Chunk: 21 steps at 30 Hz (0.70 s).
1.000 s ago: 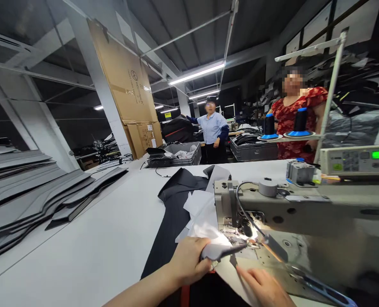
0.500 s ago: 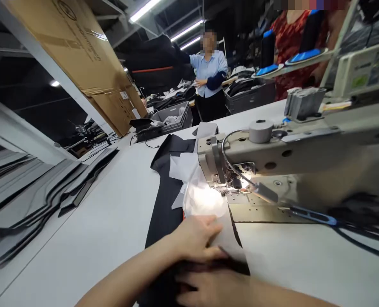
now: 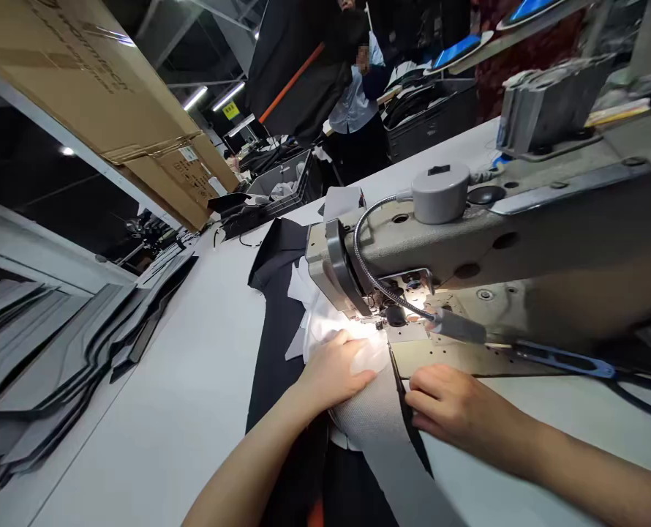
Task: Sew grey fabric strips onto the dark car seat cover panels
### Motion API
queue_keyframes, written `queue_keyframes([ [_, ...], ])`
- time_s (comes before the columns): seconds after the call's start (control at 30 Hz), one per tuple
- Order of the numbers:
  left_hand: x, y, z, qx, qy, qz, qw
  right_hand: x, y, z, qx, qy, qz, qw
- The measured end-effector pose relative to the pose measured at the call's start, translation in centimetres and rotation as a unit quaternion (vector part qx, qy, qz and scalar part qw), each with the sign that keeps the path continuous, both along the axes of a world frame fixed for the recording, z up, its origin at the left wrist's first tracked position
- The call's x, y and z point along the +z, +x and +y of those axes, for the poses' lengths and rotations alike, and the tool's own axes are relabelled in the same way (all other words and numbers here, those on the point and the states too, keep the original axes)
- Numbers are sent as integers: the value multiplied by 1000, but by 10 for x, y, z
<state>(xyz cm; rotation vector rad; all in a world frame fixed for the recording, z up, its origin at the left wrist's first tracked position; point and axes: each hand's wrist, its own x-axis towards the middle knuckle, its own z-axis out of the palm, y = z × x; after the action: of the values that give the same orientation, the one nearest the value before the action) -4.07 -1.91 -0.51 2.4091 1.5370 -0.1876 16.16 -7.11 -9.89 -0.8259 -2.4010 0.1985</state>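
Item Count, Sewing Station

Operator hands: two, left hand and right hand. Sewing machine: one. Flexible-neck lamp: one. Blue-handled tool: one. Blue discs: two. Crates: two. Yellow sign: one. Co-worker in light blue: one. Stacked grey panels: many; overlap prevents an exact count.

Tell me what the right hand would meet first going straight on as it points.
The right hand would likely meet the grey fabric strip first, at its dark edge; whether they touch now is unclear.
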Motion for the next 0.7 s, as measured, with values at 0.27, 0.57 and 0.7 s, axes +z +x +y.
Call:
queue_keyframes([
  [0.27, 4, 14, 15, -45, 11, 51, 998, 0, -19, -3, 49, 0, 20, 999],
  [0.57, 0, 6, 19, -12, 1, -44, 999, -4, -46, 2, 25, 56, 35, 997],
  [0.7, 0, 1, 19, -3, -31, -41, 999, 2, -14, 0, -4, 21, 23, 1000],
])
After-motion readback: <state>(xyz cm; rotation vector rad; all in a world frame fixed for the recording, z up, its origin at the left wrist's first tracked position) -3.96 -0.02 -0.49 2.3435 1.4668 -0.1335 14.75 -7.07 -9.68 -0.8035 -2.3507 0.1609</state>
